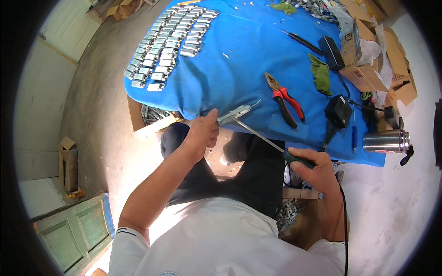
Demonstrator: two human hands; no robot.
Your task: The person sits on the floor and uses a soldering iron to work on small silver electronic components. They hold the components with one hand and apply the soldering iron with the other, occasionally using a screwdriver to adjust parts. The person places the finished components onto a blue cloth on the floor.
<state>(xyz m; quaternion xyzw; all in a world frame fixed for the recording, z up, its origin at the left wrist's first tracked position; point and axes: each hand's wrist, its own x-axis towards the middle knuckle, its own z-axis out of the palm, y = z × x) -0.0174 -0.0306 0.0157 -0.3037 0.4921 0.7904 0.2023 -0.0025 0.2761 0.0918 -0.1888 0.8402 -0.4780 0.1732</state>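
My left hand (202, 133) is closed on one end of a slim silver metal part (235, 114), held over the near edge of the blue-covered table (221, 69). A thin hooked wire sticks out from the part's far end. In my right hand (316, 169) is a screwdriver (260, 136) with a dark green handle. Its long shaft points up and left, and the tip meets the metal part near its middle. Whether the tip sits in a screw or slot is too small to tell. Red and black pliers (284, 99) lie on the cloth just beyond.
Rows of small metal parts (170, 41) cover the table's far left. On the right are a green cloth (319, 73), a black adapter (338, 112), a blue-handled screwdriver (354, 135), a steel flask (386, 141) and cardboard boxes (366, 77). Boxes of metal pieces (154, 115) stand below the table.
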